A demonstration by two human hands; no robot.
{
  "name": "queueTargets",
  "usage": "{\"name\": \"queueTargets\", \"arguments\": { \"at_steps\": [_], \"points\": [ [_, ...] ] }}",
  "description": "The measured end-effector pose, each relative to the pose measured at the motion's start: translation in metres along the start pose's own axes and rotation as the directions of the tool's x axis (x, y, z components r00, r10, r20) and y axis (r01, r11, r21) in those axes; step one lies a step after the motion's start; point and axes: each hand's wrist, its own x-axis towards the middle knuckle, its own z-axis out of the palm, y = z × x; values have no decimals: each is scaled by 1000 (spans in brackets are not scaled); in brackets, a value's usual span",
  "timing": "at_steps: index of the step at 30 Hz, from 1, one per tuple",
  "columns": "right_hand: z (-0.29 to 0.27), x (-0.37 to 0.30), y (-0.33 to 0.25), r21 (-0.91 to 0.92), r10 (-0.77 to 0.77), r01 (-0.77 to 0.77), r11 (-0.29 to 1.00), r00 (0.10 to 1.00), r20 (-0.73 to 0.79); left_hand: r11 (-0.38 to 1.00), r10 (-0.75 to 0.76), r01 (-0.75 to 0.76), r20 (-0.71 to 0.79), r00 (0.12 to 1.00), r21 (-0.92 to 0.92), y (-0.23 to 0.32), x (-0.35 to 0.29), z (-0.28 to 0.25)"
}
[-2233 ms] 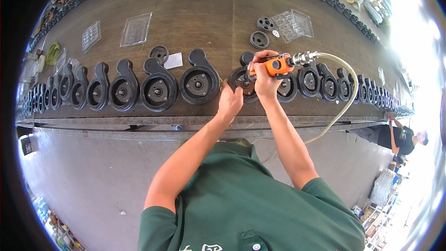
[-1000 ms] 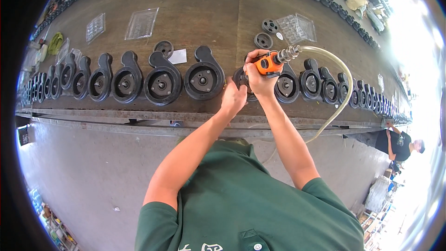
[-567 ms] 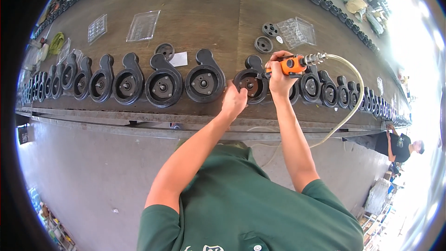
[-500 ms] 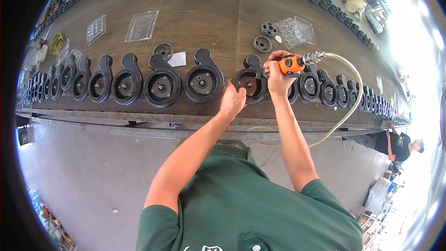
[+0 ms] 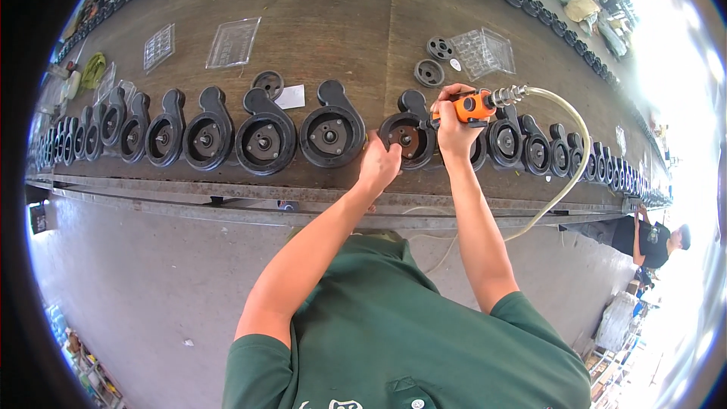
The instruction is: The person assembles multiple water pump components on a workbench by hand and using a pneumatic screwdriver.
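Observation:
My left hand (image 5: 379,160) is closed on the left rim of a black snail-shaped blower housing (image 5: 413,98), which stands at the table's near edge. Inside the housing's round opening a brownish plate with a central shaft shows. In my right hand (image 5: 454,126) is an orange air-powered tool (image 5: 471,108), held just right of that housing. Its dark front end points left toward the housing; whether the tip touches anything cannot be made out. A clear air hose (image 5: 581,136) runs from the tool's metal coupling and curves down toward me. Another housing (image 5: 332,135) stands left of my left hand.
Several more black housings (image 5: 208,136) line the near edge on both sides. Dark pulley-like wheels (image 5: 429,72) and clear plastic trays (image 5: 233,42) lie farther in on the brown table (image 5: 326,23). A green cloth (image 5: 93,70) lies far left. Another person (image 5: 653,240) stands far right.

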Motion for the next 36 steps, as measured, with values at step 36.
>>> {"name": "queueTargets", "arguments": {
  "at_steps": [36],
  "points": [
    [-12, -47, -23, 57, 62, -62, 996, 998, -7, 982, 179, -176, -40, 983, 70, -45, 27, 4]
  ]
}}
